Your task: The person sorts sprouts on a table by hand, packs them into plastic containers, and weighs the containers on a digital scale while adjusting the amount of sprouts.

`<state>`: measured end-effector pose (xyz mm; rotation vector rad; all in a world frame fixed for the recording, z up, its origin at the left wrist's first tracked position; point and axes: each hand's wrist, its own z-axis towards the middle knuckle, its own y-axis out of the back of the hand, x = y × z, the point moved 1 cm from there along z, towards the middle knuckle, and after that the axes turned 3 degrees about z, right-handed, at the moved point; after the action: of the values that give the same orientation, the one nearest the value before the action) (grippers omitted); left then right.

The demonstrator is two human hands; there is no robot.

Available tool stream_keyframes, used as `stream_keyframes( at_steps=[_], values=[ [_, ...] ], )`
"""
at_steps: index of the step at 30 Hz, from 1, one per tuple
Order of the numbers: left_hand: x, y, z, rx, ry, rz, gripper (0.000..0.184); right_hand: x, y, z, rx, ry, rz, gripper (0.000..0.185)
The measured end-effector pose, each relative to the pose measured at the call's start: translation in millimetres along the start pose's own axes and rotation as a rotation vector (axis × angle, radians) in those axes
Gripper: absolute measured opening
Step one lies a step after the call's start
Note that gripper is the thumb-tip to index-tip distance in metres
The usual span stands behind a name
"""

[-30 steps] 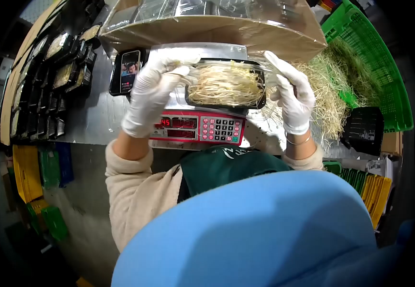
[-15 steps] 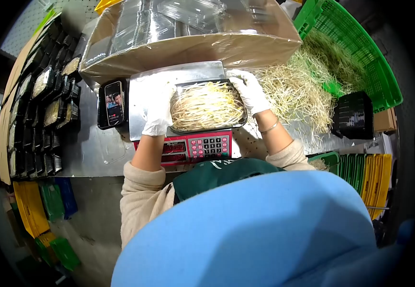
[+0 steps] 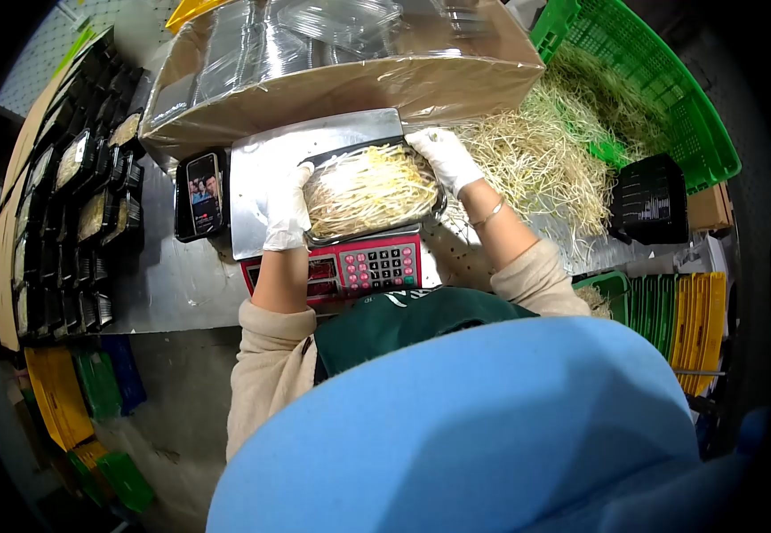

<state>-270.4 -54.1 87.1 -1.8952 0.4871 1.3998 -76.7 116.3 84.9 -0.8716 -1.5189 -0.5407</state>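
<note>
A black tray of bean sprouts (image 3: pixel 372 191) lies over the metal plate of a red scale (image 3: pixel 376 268), tilted a little. My left hand (image 3: pixel 287 206), in a white glove, grips the tray's left edge. At the tray's upper right corner my gloved right hand (image 3: pixel 446 162) is closed on the rim. The clear lid seems to be on the tray, but its edges are hard to make out. Loose sprouts (image 3: pixel 536 164) are heaped on the metal table (image 3: pixel 163 293) to the right of my right hand.
Filled trays (image 3: pixel 92 218) stand stacked at the left. A phone (image 3: pixel 205 194) lies left of the scale. Behind it is a cardboard box (image 3: pixel 341 93) of clear lids. A green crate (image 3: pixel 687 115) lies tipped at the right, near stacked black trays (image 3: pixel 652 200).
The sprout tray has come down from in front of me onto the scale. Both hands have moved in to its sides. The view has shifted too.
</note>
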Motion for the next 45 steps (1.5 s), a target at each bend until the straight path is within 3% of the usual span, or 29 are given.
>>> stream_keyframes(
  at_steps=[1, 2, 3, 5, 6, 8, 9, 12, 14, 16, 23, 26, 27, 29, 31, 32, 36, 39, 45],
  values=[
    [-2.4, -1.4, -5.2, -0.053, 0.007, -0.036, 0.023, 6.5, -3.9, 3.9, -0.018, 0.005, -0.074, 0.029],
    [-3.1, -4.5, -15.0, -0.128, -0.006, -0.071, 0.022, 12.3, 3.9, 12.1, -0.051, 0.039, -0.43, 0.046],
    [-3.1, -0.6, -28.7, -0.068, -0.113, -0.049, 0.024, 7.9, 11.7, 22.4, 0.056, 0.068, -0.457, 0.039],
    [2.4, -1.4, -57.9, -0.081, -0.095, -0.233, 0.03, 75.9, -10.6, -16.5, 0.122, -0.311, -0.599, 0.065],
    [-0.5, -3.1, -77.0, -0.039, -0.054, -0.098, 0.032, 77.9, -14.2, -14.7, 0.204, -0.286, -0.67, 0.076],
    [7.2, 6.1, -97.6, 0.159, 0.034, 0.027, 0.034, 80.2, -24.0, 1.0, 0.245, -0.237, -0.78, 0.078],
    [-2.9, 3.5, -101.8, 0.256, 0.131, 0.089, 0.026, 82.2, -31.4, 15.4, 0.28, -0.185, -0.888, 0.082],
    [-13.1, -7.7, -93.9, 0.237, 0.06, 0.275, 0.025, 86.7, -60.6, 51.8, 0.242, -0.209, -1.152, 0.078],
    [-13.6, -14.7, -88.3, 0.398, 0.24, 0.363, 0.026, 86.7, -75.3, 55.6, 0.223, -0.191, -1.26, 0.074],
    [-17.7, -31.6, -100.4, 0.343, 0.219, 0.326, 0.031, 75.9, -83.5, 58.7, 0.255, -0.159, -1.389, 0.069],
    [1.2, -31.9, -94.6, 0.285, 0.199, 0.211, 0.028, 55.2, -71.0, 62.5, 0.179, -0.066, -1.222, 0.067],
    [2.4, -28.2, -99.7, 0.151, 0.135, 0.152, 0.027, 46.9, -46.7, 64.1, 0.087, 0.024, -0.864, 0.077],
    [0.6, -26.4, -99.7, 0.066, 0.086, 0.061, 0.026, 82.0, -46.3, 29.6, 0.163, -0.184, -0.824, 0.08],
    [0.5, -21.4, -97.7, 0.079, 0.139, 0.053, 0.03, 68.8, -28.0, 22.7, 0.254, -0.211, -0.874, 0.08],
    [2.4, -36.3, -90.3, 0.1, 0.21, -0.053, 0.036, 59.7, -37.1, -7.1, 0.135, 0.15, -1.072, 0.081],
    [8.8, -35.1, -83.8, 0.172, 0.232, -0.032, 0.048, 59.8, -37.2, 1.4, 0.187, 0.071, -1.109, 0.082],
    [9.8, -53.3, -87.0, 0.247, 0.319, 0.021, 0.058, 72.5, -38.0, 36.2, 0.154, -0.133, -1.091, 0.082],
    [12.5, -62.3, -89.2, 0.248, 0.318, -0.017, 0.055, 54.2, -44.0, 45.6, 0.143, -0.072, -1.144, 0.063],
    [14.4, -58.3, -86.0, 0.282, 0.306, -0.015, 0.052, 45.5, -39.3, 46.6, 0.111, -0.027, -1.119, 0.06]
  ],
)
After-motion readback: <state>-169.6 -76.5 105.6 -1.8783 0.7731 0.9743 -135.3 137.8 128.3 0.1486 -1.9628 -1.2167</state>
